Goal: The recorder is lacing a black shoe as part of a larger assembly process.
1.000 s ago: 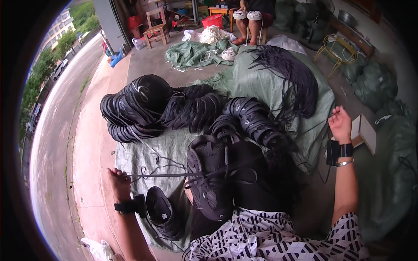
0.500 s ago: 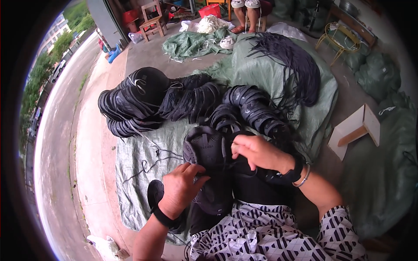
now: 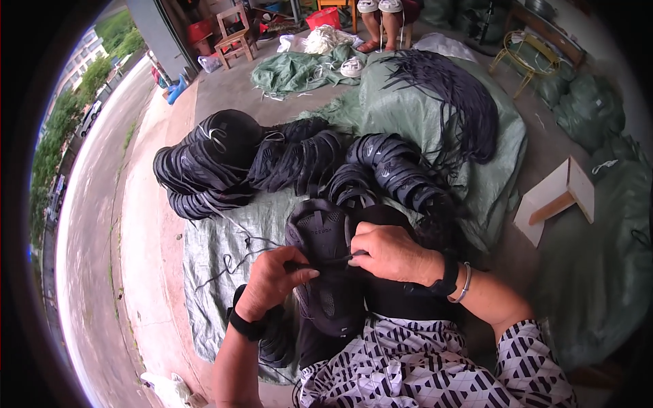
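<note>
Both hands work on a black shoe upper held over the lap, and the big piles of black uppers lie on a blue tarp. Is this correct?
Not quite. The head view shows the tarp is green, not blue. The rest holds: the left hand and right hand both work on the black shoe upper over the lap, and the piles of black uppers lie on that tarp.

Soft daylight, heavy fisheye vignette

A second ago the left hand (image 3: 275, 282) sat low at frame left and the right hand (image 3: 388, 251) far out at right. Both have since closed to frame centre on the black shoe upper (image 3: 326, 272), fingertips pinching a thin lace (image 3: 333, 260) across it.
</note>
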`<action>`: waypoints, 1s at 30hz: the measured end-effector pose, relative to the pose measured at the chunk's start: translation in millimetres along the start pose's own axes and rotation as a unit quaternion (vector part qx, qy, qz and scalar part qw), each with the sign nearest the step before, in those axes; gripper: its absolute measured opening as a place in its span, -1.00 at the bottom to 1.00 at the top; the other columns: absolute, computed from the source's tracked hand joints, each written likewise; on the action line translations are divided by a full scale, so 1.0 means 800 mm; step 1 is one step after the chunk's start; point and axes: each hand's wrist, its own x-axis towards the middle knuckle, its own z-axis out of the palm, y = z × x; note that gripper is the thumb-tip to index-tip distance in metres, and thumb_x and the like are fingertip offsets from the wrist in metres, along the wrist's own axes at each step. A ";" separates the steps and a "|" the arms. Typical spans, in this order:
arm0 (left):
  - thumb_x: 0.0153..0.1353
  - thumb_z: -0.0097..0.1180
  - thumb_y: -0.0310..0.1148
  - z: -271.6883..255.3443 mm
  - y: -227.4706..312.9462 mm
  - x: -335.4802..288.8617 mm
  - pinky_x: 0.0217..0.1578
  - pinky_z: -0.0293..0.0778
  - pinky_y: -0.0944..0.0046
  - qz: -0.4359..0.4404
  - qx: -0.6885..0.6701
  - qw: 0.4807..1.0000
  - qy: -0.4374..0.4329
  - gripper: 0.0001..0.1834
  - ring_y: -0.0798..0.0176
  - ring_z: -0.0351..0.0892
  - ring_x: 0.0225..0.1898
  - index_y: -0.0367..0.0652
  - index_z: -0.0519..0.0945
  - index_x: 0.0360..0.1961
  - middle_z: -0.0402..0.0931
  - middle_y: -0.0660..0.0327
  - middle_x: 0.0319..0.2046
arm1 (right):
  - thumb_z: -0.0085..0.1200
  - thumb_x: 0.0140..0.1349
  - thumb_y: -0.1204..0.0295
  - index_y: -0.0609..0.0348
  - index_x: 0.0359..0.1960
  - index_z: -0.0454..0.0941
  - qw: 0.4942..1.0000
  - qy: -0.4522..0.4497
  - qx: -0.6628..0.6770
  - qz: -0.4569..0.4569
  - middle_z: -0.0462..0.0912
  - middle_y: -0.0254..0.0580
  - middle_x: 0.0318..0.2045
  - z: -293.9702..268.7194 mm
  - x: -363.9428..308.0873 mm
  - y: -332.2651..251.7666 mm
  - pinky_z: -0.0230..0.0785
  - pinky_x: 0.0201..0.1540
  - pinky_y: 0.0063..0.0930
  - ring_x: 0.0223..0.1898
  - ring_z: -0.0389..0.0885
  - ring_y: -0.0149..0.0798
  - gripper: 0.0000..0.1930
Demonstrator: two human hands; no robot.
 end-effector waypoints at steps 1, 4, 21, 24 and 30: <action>-0.09 0.40 -0.37 -0.001 -0.004 0.000 -0.48 0.36 0.38 0.014 -0.008 1.000 0.009 -0.75 0.44 0.44 -0.54 -0.24 0.57 -0.45 0.50 0.25 -0.59 | 0.18 0.07 0.37 0.21 -0.50 0.52 0.995 0.020 0.099 0.027 0.56 -0.14 -0.53 0.004 0.002 0.005 0.38 -0.39 -0.38 -0.48 0.57 -0.16 -0.83; -0.04 0.37 -0.42 -0.001 -0.013 0.000 -0.48 0.32 0.44 0.007 -0.092 0.995 -0.029 -0.78 0.53 0.35 -0.53 -0.27 0.54 -0.50 0.44 0.36 -0.60 | 0.11 0.15 0.42 0.23 -0.41 0.47 0.921 -0.052 0.356 0.146 0.52 -0.29 -0.59 0.011 0.005 0.026 0.28 -0.55 -0.52 -0.59 0.51 -0.42 -0.86; 0.13 0.26 -0.30 0.039 -0.072 -0.036 -0.31 0.32 0.46 -0.043 -0.174 0.979 0.096 -0.71 0.50 0.31 -0.35 -0.24 0.41 -0.38 0.38 0.34 -0.43 | 0.00 0.24 0.40 0.29 -0.29 0.58 0.930 0.218 0.170 0.243 0.64 -0.22 -0.49 -0.039 -0.066 0.083 0.27 -0.64 -0.63 -0.71 0.42 -0.53 -0.80; 0.14 0.24 -0.28 0.036 -0.069 -0.037 -0.34 0.34 0.43 -0.069 -0.171 0.980 0.077 -0.70 0.47 0.34 -0.39 -0.27 0.42 -0.41 0.40 0.29 -0.46 | -0.05 0.30 0.36 0.33 -0.32 0.55 0.878 0.008 0.423 0.227 0.64 -0.23 -0.49 -0.026 -0.055 0.013 0.28 -0.66 -0.66 -0.77 0.42 -0.54 -0.75; 0.16 0.20 -0.35 0.042 -0.057 -0.039 -0.40 0.38 0.36 0.007 -0.106 0.987 0.119 -0.73 0.41 0.39 -0.47 -0.29 0.38 -0.36 0.43 0.23 -0.51 | -0.07 0.32 0.35 0.32 -0.18 0.52 0.921 -0.156 0.284 0.215 0.58 -0.25 -0.59 0.020 -0.036 -0.019 0.32 -0.60 -0.61 -0.73 0.50 -0.49 -0.75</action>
